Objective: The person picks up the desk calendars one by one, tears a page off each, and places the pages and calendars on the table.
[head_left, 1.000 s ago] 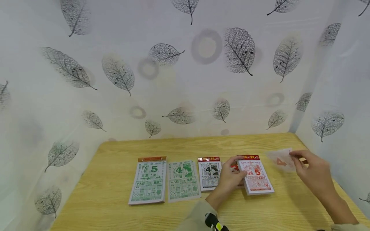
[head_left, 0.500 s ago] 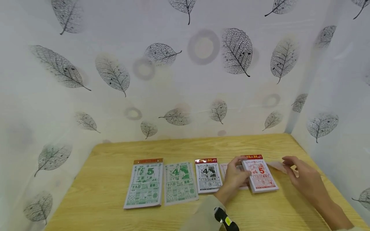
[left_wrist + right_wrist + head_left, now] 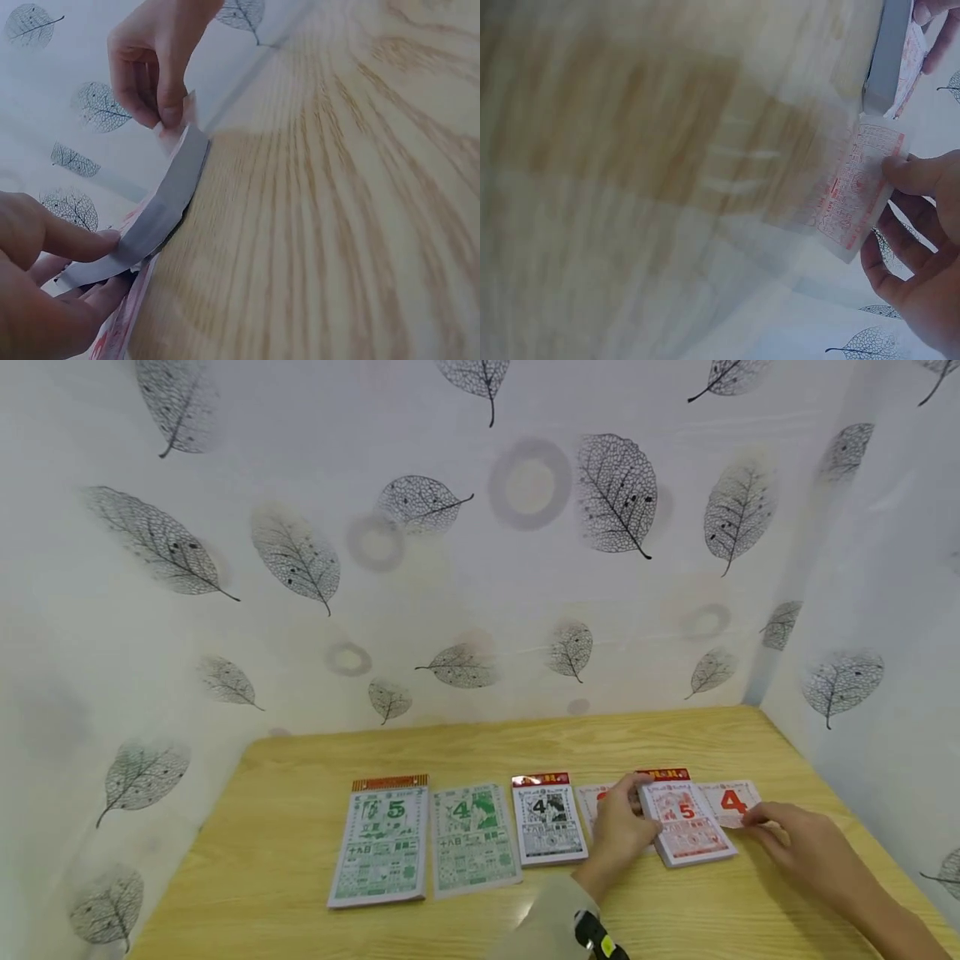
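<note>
In the head view my left hand grips the left edge of a small tear-off calendar pad with a red 5 and a red header. In the left wrist view the thumb lies on top and fingers reach beneath the tilted pad. My right hand pinches the lower right corner of a thin loose calendar sheet with a red 4, just right of the pad. The right wrist view shows this sheet under the thumb, the other fingers behind it. The pad overlaps its left side.
A larger green calendar pad lies at left, beside a loose green sheet. Next to them is a black-printed pad. Another red sheet is partly hidden behind my left hand. A leaf-patterned curtain encloses the wooden table.
My right hand has lowered the red 4 sheet from the air to beside the pad, its print now facing up. The left hand has shifted the red 5 pad slightly right.
</note>
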Demonstrator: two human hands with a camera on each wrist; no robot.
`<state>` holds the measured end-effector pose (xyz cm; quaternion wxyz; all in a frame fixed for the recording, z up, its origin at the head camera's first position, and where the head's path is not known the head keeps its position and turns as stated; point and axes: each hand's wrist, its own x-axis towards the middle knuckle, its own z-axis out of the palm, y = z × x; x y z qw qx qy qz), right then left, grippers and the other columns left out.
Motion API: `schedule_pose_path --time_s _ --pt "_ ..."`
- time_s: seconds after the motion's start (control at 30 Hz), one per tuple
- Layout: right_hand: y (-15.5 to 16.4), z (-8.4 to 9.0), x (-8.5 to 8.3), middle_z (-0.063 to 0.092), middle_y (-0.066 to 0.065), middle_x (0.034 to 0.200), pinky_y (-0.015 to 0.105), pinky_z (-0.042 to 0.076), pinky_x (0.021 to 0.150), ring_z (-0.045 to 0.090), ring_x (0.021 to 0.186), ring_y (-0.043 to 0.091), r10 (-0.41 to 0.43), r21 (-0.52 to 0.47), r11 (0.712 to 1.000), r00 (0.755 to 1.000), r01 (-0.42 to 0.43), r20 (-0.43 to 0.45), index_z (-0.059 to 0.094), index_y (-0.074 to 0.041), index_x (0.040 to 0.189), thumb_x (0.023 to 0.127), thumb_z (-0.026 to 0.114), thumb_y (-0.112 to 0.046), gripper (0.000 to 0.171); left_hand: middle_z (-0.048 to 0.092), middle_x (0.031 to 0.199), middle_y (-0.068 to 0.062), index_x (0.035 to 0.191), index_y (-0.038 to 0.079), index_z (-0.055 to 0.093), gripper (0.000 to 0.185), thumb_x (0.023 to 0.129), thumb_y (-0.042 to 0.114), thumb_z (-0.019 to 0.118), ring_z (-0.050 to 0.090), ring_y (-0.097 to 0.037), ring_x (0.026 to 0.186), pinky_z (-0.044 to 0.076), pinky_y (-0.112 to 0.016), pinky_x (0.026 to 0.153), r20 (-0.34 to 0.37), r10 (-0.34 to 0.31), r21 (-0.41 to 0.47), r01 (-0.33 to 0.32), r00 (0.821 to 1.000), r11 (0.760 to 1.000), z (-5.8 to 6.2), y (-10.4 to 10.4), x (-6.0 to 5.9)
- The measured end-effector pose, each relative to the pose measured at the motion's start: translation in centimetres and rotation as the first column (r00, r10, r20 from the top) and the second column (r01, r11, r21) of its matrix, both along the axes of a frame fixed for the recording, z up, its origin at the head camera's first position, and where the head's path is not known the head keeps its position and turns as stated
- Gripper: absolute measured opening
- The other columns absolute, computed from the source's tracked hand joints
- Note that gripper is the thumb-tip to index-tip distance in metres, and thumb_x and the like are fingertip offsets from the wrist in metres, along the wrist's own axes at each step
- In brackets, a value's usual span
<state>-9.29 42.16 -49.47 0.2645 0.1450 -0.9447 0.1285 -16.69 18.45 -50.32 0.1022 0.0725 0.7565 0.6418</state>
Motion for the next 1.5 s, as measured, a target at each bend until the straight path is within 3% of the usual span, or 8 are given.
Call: schedule_pose_path --time_s 0.17,0.27,0.43,0.73,1.03,1.17,1.3,1.5 --pt "1.0 -0.9 0.0 0.071 -0.010 0.081 0.014 0.050 0.068 0.069 0.075 0.011 0.066 0.028 0.997 0.998 -0.066 0.008 0.070 -0.022 0.082 0.056 0.090 0.005 0.042 0.070 0.101 0.009 0.126 0.026 0.069 0.068 0.072 -0.014 0.081 0.060 -0.001 0.085 0.051 -0.019 0.068 -0.140 -0.049 -0.168 0.025 0.989 0.986 -1.0 0.3 0.1" --pt "1.7 -1.2 0.0 0.069 -0.012 0.081 0.013 0.050 0.067 0.066 0.074 0.007 0.108 0.025 0.994 0.994 -0.108 0.020 0.068 -0.023 0.078 0.060 0.091 -0.001 0.036 0.068 0.114 0.009 0.131 0.025 0.066 0.069 0.073 -0.010 0.078 0.060 -0.004 0.101 0.052 -0.021 0.084 -0.230 -0.097 -0.274 0.031 0.968 0.961 -1.2 0.6 0.3" --pt "2.5 -1.4 0.2 0.066 -0.012 0.081 0.013 0.048 0.064 0.063 0.073 0.002 0.145 0.003 0.989 0.988 -0.146 0.051 0.067 -0.025 0.074 0.064 0.092 -0.008 0.032 0.064 0.131 0.006 0.138 0.020 0.064 0.072 0.073 -0.009 0.075 0.055 -0.011 0.127 0.044 -0.027 0.109 -0.271 -0.163 -0.351 0.060 0.949 0.934 -0.6 1.1 0.9" --pt "2.1 -2.0 0.6 0.059 -0.013 0.083 0.016 0.047 0.056 0.054 0.071 -0.005 0.131 -0.019 0.991 0.986 -0.130 0.106 0.065 -0.026 0.069 0.056 0.090 0.007 0.044 0.051 0.142 0.001 0.140 0.031 0.060 0.077 0.075 -0.006 0.078 0.050 -0.018 0.132 0.047 -0.033 0.109 -0.219 -0.106 -0.411 0.006 0.970 0.912 -0.2 1.5 2.0" --pt "1.8 -1.7 0.8 0.059 -0.010 0.086 0.028 0.055 0.059 0.056 0.074 -0.004 0.097 0.036 0.994 0.977 -0.105 0.188 0.066 -0.027 0.071 0.063 0.092 -0.002 0.036 0.033 0.163 -0.013 0.139 0.029 0.062 0.071 0.077 -0.004 0.078 0.041 -0.030 0.145 0.045 -0.038 0.111 -0.193 -0.098 -0.462 -0.003 0.976 0.887 -0.1 1.4 2.4" --pt "1.7 -1.4 1.0 0.060 -0.008 0.089 0.031 0.057 0.063 0.056 0.076 -0.003 0.070 0.070 0.993 0.964 -0.091 0.255 0.068 -0.025 0.072 0.066 0.092 -0.009 0.030 0.031 0.164 -0.015 0.137 0.029 0.063 0.067 0.079 -0.002 0.077 0.040 -0.031 0.145 0.045 -0.037 0.111 -0.221 -0.128 -0.451 0.015 0.967 0.892 -0.5 0.9 2.4" --pt "1.4 -0.9 1.2 0.061 -0.008 0.091 0.032 0.058 0.064 0.058 0.077 -0.001 0.044 0.077 0.995 0.961 -0.068 0.272 0.070 -0.023 0.075 0.067 0.092 -0.009 0.027 0.032 0.163 -0.018 0.139 0.025 0.062 0.063 0.083 0.001 0.078 0.040 -0.032 0.145 0.044 -0.036 0.111 -0.276 -0.184 -0.424 0.053 0.943 0.904 -0.9 0.1 2.0" --pt "0.8 -0.5 1.6 0.066 -0.002 0.103 0.033 0.059 0.070 0.064 0.085 0.009 -0.007 0.065 0.998 0.941 -0.016 0.339 0.076 -0.020 0.086 0.075 0.090 -0.012 0.020 0.035 0.161 -0.013 0.141 0.024 0.060 0.064 0.083 0.004 0.080 0.045 -0.031 0.142 0.048 -0.034 0.107 -0.315 -0.281 -0.477 0.105 0.906 0.873 -0.4 -2.0 1.2"
